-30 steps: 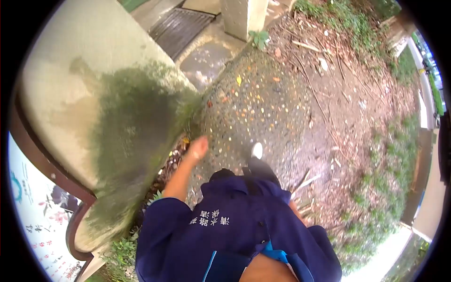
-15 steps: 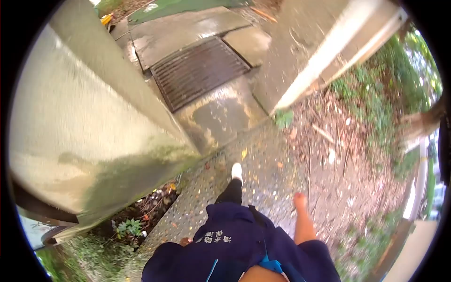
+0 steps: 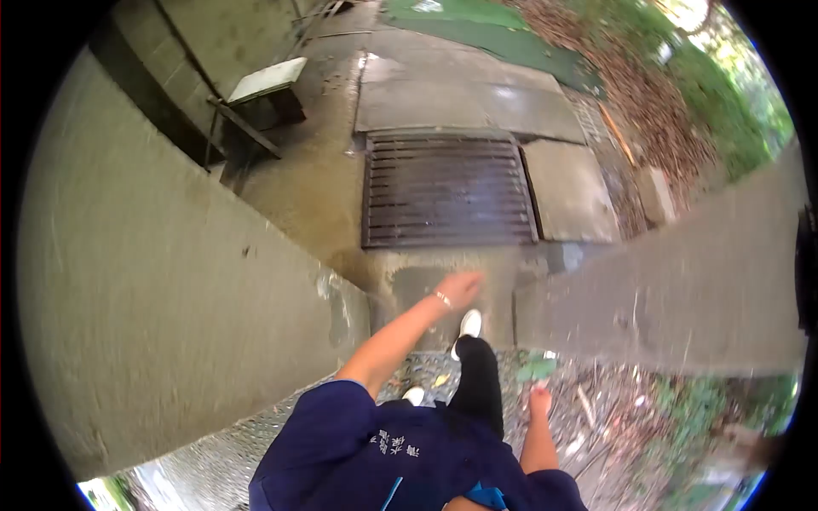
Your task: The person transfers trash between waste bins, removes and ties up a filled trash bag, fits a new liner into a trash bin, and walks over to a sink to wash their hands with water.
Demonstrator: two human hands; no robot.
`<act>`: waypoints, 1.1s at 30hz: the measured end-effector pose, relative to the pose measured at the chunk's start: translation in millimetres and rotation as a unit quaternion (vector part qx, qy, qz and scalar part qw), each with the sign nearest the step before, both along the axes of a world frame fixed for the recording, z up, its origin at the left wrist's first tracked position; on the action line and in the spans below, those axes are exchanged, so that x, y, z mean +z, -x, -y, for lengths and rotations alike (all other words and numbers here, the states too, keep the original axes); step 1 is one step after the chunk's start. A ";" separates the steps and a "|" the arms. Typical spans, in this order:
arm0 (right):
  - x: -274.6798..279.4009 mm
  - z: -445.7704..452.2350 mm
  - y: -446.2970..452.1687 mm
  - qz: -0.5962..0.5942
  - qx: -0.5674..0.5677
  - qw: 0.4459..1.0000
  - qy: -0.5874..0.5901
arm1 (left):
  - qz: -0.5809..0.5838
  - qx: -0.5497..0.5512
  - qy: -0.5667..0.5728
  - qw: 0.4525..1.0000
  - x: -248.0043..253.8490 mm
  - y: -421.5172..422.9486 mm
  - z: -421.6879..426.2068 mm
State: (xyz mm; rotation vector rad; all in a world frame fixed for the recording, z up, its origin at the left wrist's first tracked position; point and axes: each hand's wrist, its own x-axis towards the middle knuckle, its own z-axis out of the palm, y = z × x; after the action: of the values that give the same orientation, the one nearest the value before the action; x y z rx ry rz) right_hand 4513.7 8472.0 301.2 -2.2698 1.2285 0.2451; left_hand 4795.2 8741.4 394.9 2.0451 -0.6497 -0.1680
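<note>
My left hand [image 3: 461, 289] reaches forward over the wet concrete threshold, with a bracelet [image 3: 442, 300] at its wrist. Its fingers look curled in, slightly blurred, and nothing shows in them. Just beyond it lies a dark metal drain grate [image 3: 447, 192]. My right hand [image 3: 539, 399] hangs low beside my body, near a green leafy plant [image 3: 536, 369]; its fingers are hidden from this angle. Below the left hand, one white shoe [image 3: 469, 324] is on the threshold, and the other white shoe [image 3: 414, 395] is behind it on pebbled ground.
Concrete walls stand at left [image 3: 187, 281] and right [image 3: 673, 289], with a gap between them. Past the grate are wet slabs [image 3: 452, 94] and green matting [image 3: 511, 47]. A white-topped bench [image 3: 268, 78] sits back left. Leaf litter [image 3: 639, 77] covers the ground at right.
I have stepped forward and the view has turned, so the grate is nearer and squarer. My left hand has swung forward into plain sight. One leg is now ahead on the threshold.
</note>
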 end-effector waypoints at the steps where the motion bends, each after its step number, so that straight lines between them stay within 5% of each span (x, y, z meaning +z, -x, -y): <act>1: -49.3 36.2 5.3 -0.082 0.104 0.990 0.054 | -0.040 0.009 -0.042 0.998 -11.6 -9.4 -1.0; 2: -42.3 54.6 -3.8 -0.207 0.434 0.863 0.155 | -0.081 0.021 -0.082 0.993 -28.5 -14.1 -7.3; 3: -53.6 73.3 -9.7 -0.226 0.569 0.773 0.164 | -0.117 0.044 -0.092 0.988 -33.2 -10.9 -21.5; 5: -37.8 80.6 -61.6 -0.266 0.631 0.722 0.093 | -0.233 0.103 -0.245 0.935 -53.9 14.7 -65.5; 7: -31.6 84.5 -106.7 -0.323 0.687 0.650 0.033 | -0.416 0.111 -0.446 0.785 -135.6 61.9 -129.1; 8: -50.9 89.2 -130.9 -0.207 0.505 0.837 -0.045 | -0.406 0.109 -0.480 0.770 -212.3 106.9 -169.3; 9: -59.3 98.0 -152.1 -0.075 0.278 0.950 -0.122 | -0.395 0.124 -0.447 0.793 -122.5 106.6 -156.7; 12: -15.5 69.6 -280.2 -0.020 0.238 0.927 -0.287 | -0.440 0.248 -0.387 0.771 -23.3 106.6 -146.9; 14: 3.9 49.5 -349.5 0.000 0.265 0.911 -0.315 | -0.463 0.337 -0.342 0.745 -4.4 109.5 -151.5; 18: 26.5 20.2 -472.3 -0.067 0.343 0.894 -0.281 | -0.515 0.352 -0.301 0.721 -61.9 100.6 -146.1; 21: 40.5 4.4 -528.1 0.043 0.390 0.886 -0.247 | -0.493 0.424 -0.277 0.707 -85.0 58.9 -144.8; 24: 51.8 -5.9 -551.5 -0.003 0.366 0.895 -0.256 | -0.459 0.419 -0.302 0.723 -90.5 -14.7 -153.7; 28: 80.5 -44.3 -571.2 -0.156 0.315 0.883 -0.311 | -0.303 0.412 -0.105 0.853 -28.2 -189.1 -202.8; 30: 76.7 -56.8 -584.8 -0.196 0.500 0.829 -0.155 | -0.211 0.400 -0.093 0.887 -0.2 -250.9 -224.7; 33: 67.0 -94.8 -628.7 -0.200 0.591 0.773 -0.116 | -0.170 0.429 -0.026 0.887 40.9 -300.3 -253.0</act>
State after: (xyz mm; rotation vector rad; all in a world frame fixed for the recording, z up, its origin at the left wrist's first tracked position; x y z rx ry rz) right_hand 5142.4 8566.8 368.2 -2.4869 -0.2891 1.2881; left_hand 5095.6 8994.4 435.7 2.0940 0.5034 -0.0139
